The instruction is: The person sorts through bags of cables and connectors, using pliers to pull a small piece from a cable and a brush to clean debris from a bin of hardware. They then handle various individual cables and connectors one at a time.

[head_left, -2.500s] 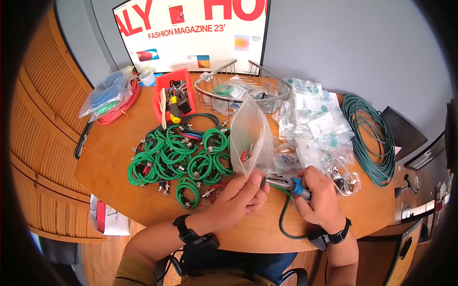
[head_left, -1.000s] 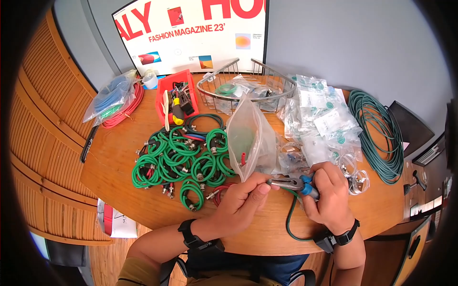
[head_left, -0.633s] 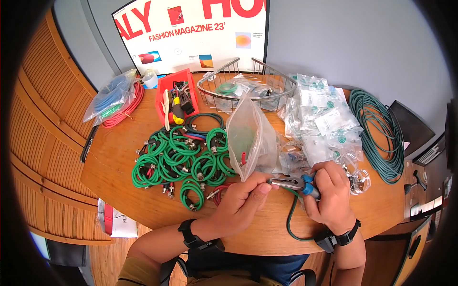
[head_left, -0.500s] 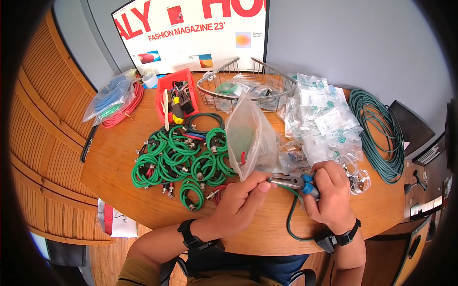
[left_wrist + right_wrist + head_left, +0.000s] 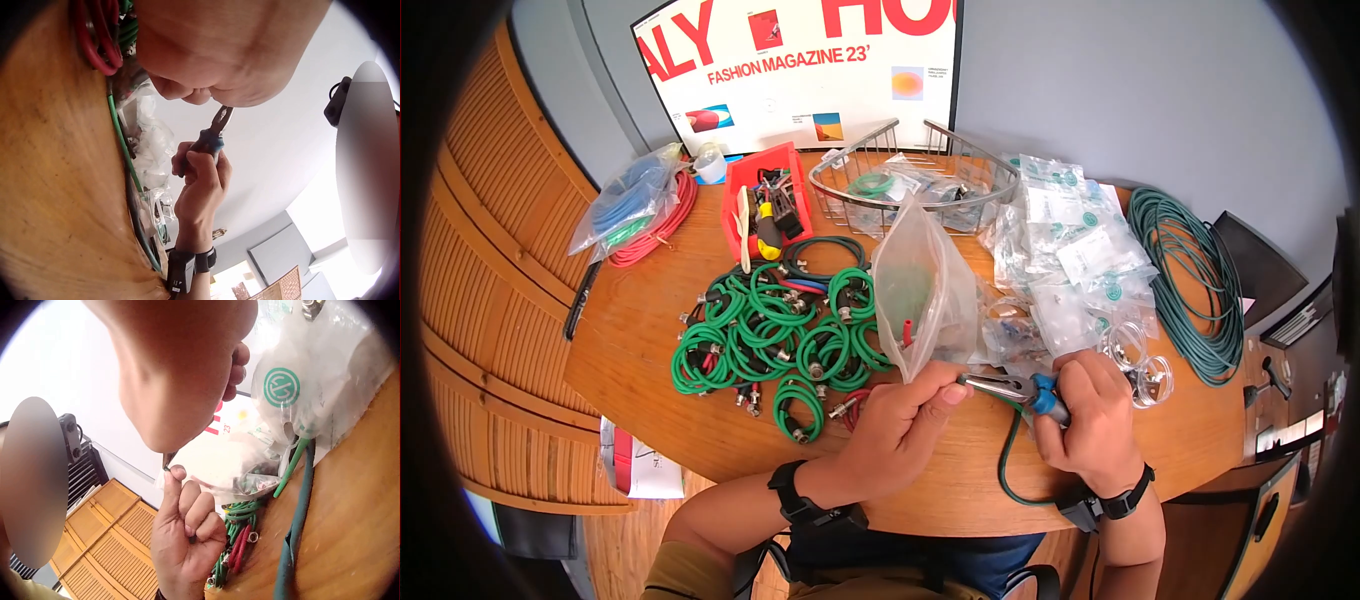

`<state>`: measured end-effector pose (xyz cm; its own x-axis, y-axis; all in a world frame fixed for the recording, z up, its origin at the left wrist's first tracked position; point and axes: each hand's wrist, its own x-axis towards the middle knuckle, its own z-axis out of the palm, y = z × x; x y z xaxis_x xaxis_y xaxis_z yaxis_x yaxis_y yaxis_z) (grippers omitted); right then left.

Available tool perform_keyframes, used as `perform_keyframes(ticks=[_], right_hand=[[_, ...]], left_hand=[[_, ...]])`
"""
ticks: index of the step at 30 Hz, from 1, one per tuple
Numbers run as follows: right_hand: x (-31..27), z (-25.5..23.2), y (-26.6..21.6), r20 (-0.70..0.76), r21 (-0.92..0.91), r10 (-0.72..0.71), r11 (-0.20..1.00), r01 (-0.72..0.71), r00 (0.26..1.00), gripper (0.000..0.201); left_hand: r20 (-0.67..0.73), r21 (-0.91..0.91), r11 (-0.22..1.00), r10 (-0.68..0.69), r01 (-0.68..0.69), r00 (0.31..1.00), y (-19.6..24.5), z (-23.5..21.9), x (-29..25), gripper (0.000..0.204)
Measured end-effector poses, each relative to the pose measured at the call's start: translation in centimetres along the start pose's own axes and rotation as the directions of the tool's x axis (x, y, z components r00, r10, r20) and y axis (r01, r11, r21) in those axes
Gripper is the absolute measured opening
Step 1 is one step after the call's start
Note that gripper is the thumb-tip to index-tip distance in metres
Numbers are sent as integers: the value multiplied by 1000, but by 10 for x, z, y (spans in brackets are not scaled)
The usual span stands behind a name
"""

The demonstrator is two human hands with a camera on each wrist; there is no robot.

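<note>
My right hand [image 5: 1090,415] grips long-nose pliers [image 5: 1005,384] by their blue handles, jaws pointing left. My left hand [image 5: 905,425] has its thumb against its curled index finger, pinching a small dark piece [image 5: 166,468] right at the pliers' tips; I cannot tell what kind of piece it is. Behind the left hand an open clear plastic bag [image 5: 920,280] stands upright with a small red piece [image 5: 908,332] inside. A green cable [image 5: 1004,470] lies on the table under the pliers, its bright green end [image 5: 290,470] close to the bags.
Coiled green cables [image 5: 750,325] with connectors lie left of the bag. Behind stand a red tool bin [image 5: 730,210] and a wire basket [image 5: 880,205]. Printed clear bags [image 5: 1080,245] and a large cable coil [image 5: 1185,290] lie right. A monitor [image 5: 800,90] rises at the back.
Since the oldest frame, the left hand's fingers have closed in behind its thumb and the pliers' jaws show more fully. Over the last half second both hands have hardly moved.
</note>
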<state>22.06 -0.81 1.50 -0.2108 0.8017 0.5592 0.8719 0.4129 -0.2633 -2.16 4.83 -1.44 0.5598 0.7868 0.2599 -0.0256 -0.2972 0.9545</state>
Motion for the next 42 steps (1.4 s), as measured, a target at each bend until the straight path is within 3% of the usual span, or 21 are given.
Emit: perform_keyframes(ticks=[8, 14, 16, 20, 22, 26, 29, 32, 34, 35, 37, 38, 40, 42], right_hand=[[-3, -1, -7, -8, 16, 25, 1000, -25, 1000, 22], [-4, -2, -11, 8, 43, 79, 996, -79, 997, 20], [-4, -2, -11, 4, 43, 89, 995, -89, 996, 20], [-4, -2, -11, 4, 35, 89, 995, -90, 996, 21], [-4, -2, -11, 5, 37, 86, 996, -86, 996, 21], [-4, -2, -12, 22, 17, 80, 997, -80, 997, 22], [-4, -3, -12, 28, 3, 70, 998, -70, 997, 23], [-3, -4, -12, 20, -8, 54, 999, -54, 998, 23], [-4, -4, -12, 14, -12, 47, 999, -47, 999, 23], [-4, -4, -11, 12, -1, 45, 999, -45, 999, 22], [-4, -3, -10, 11, 10, 44, 999, -44, 999, 22], [-5, -3, -10, 19, 26, 59, 998, -59, 998, 22], [-5, -3, -10, 27, 42, 73, 996, -74, 997, 21], [-6, -4, -10, 58, 117, 109, 986, -115, 992, 20]], left_hand=[[4, -67, 998, -12, 12, 1000, 4, 0, 1, 28], [20, -177, 980, -93, 95, 995, 2, 3, -2, 23], [-49, -97, 995, -28, 23, 998, 1, 7, -3, 17], [-116, -129, 992, -21, 6, 993, 1, 10, -5, 15], [-162, -60, 998, -7, -3, 987, 3, 8, -3, 15], [-137, 113, 994, 33, -17, 990, 5, 4, -3, 16], [-130, 47, 998, 46, -40, 990, 0, 6, -6, 20], [-90, -104, 994, -46, 37, 995, 2, 8, -7, 27], [10, -368, 920, -146, 139, 989, 7, 7, -5, 30], [13, -367, 920, -144, 139, 989, 7, 6, -4, 30], [188, -661, 693, -219, 288, 957, 5, 1, -3, 30], [188, -660, 694, -219, 288, 957, 7, 0, -2, 30], [330, -769, 488, -252, 414, 910, 13, -4, -1, 27], [385, -780, 429, -243, 455, 890, 13, -9, 0, 27]])
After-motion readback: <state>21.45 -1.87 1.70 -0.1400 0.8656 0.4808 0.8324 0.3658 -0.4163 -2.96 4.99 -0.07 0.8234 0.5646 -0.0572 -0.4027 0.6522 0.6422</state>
